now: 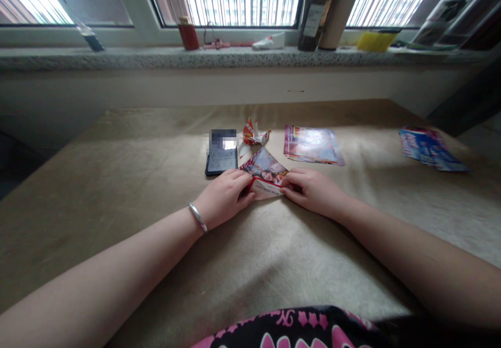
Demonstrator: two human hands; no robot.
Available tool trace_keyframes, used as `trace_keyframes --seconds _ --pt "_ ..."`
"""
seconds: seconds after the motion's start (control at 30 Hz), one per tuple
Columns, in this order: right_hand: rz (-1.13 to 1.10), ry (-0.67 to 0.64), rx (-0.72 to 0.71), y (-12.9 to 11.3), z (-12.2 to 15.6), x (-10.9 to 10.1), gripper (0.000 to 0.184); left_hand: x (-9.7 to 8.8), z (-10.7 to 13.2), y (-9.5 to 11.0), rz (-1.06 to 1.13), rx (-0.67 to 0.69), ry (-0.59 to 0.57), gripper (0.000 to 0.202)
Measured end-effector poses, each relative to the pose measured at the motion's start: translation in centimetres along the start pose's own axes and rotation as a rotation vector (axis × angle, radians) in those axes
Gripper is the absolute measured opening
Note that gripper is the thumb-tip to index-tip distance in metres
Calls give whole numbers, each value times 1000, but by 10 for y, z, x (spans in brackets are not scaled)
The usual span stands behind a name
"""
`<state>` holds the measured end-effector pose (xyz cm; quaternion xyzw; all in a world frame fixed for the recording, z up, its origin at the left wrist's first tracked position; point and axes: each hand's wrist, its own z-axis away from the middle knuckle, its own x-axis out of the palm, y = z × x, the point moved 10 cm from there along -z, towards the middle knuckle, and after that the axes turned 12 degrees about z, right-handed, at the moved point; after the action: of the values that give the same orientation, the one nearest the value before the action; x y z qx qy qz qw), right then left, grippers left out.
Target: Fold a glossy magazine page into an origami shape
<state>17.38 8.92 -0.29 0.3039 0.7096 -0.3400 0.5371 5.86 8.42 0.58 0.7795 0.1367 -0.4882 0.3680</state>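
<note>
A colourful printed paper (265, 173), folded into a triangle, lies on the beige table (117, 181) in front of me. My left hand (223, 196), with a silver bracelet at the wrist, pinches its left edge with closed fingers. My right hand (313, 190) presses and pinches the right edge of the same paper. Both hands rest on the tabletop. Just behind the paper sits a finished folded paper figure (254, 134) in red and white.
A dark phone (222, 152) lies left of the paper. A stack of printed sheets (313, 145) lies behind my right hand, and blue sheets (430, 148) at the far right. The windowsill holds a red cup (188, 36), a jar (315, 16) and a yellow box (376, 40).
</note>
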Motion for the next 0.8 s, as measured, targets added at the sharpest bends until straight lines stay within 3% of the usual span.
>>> trace_keyframes --seconds 0.27,0.4,0.5,0.67,0.8 --pt "-86 -4 -145 -7 3 -5 15 -3 1 3 224 59 -77 43" --pt "-120 -18 -203 -9 5 -7 16 1 1 2 170 45 -90 22" --pt "-130 -22 -230 -8 6 -7 12 3 1 6 122 63 -97 17" --pt "-116 -40 -249 -9 7 -6 12 7 4 11 22 75 -137 31" --pt "-56 -57 -162 -4 6 -6 14 10 7 12 -27 76 -158 43"
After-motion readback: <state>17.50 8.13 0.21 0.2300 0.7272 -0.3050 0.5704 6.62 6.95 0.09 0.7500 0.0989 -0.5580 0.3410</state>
